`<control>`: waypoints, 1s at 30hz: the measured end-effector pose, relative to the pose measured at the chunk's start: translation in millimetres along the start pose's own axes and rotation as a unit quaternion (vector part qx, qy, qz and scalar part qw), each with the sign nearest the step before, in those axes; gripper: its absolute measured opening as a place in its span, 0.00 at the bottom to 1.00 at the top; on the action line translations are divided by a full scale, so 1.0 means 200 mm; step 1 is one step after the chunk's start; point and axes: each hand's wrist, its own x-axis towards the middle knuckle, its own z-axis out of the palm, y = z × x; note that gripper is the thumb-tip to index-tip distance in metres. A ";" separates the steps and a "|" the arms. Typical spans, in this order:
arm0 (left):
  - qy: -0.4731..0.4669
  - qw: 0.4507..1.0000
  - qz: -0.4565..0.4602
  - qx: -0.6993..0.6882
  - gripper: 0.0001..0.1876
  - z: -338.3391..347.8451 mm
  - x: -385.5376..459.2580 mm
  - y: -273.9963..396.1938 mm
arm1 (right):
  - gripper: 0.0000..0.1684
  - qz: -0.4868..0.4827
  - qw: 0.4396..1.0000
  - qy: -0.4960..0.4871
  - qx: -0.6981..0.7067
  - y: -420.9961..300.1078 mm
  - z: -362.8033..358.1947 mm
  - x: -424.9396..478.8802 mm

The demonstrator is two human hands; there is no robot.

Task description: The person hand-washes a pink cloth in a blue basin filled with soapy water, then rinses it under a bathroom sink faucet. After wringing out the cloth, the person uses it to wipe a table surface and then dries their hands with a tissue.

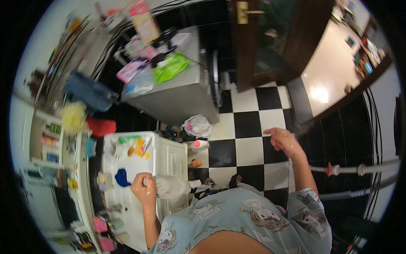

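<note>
My left hand, wet, is closed on the end of a pale grey-white cloth that hangs over the edge of the white sink. Wet too, my right hand is held out over the checkered floor, its index finger extended and the others curled, with nothing seen in it. In the sink lies a dark blue cloth. Green, orange and yellow items, among them an orange one, sit at the sink's far end.
A grey-topped washing machine bears a lime green bag and other packets. Beside the sink cabinet stand a white bottle with a red cap and a plastic bag. A brown door stands ajar. Pipes run at right.
</note>
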 end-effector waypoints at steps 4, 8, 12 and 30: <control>-0.128 0.988 -0.024 0.079 0.05 0.29 0.10 -0.02 | 0.31 -0.051 0.886 0.048 0.458 0.65 -0.54 0.01; -0.174 0.974 0.071 0.122 0.06 0.57 0.25 -0.04 | 0.30 0.205 0.914 0.199 -0.287 0.94 -0.60 -0.12; -0.179 0.976 0.074 0.099 0.06 1.00 0.46 -0.06 | 0.20 0.164 0.886 0.398 -0.170 0.82 -0.99 -0.19; -0.350 0.810 0.409 -0.233 0.05 2.86 1.38 1.81 | 0.36 0.102 0.023 0.791 -0.603 -0.95 -1.84 -1.01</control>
